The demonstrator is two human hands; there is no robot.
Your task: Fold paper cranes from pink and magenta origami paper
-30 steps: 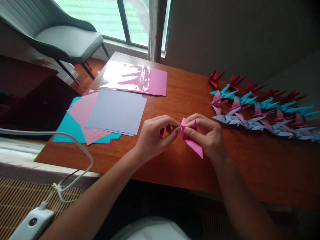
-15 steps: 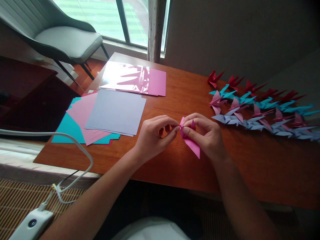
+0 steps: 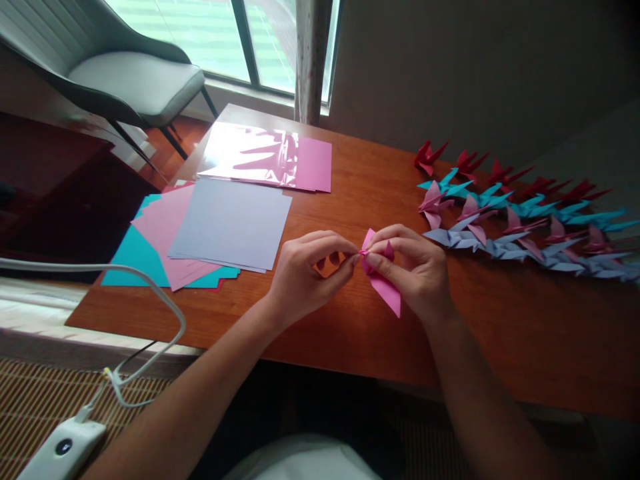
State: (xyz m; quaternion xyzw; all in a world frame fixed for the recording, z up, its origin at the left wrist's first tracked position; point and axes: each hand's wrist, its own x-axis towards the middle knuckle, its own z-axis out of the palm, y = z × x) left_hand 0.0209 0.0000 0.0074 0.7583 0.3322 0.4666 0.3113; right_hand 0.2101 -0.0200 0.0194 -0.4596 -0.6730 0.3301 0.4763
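Observation:
A bright pink origami crane (image 3: 384, 290) is held between my two hands above the front part of the table. The thumb and forefinger of my left hand (image 3: 311, 270) pinch a small tip on its left side. My right hand (image 3: 413, 268) grips its body, thumb in front and fingers behind. One wing slants down toward me, and another part sticks up behind the right fingers. The right fingers partly hide the body.
On the wooden table (image 3: 325, 340), grey-blue sheets (image 3: 233, 223), pink sheets (image 3: 173, 233) and turquoise sheets (image 3: 133, 257) lie left, near a plastic-wrapped magenta pack (image 3: 315, 163). Rows of red (image 3: 427, 159), turquoise (image 3: 493, 197), pink (image 3: 434, 203) and grey-blue cranes (image 3: 467, 239) stand right. A white cable (image 3: 173, 307) hangs at left.
Both hands keep nearly the same hold on the pink crane. Its upper wing shows slightly more above the fingers, and the right hand has shifted very slightly.

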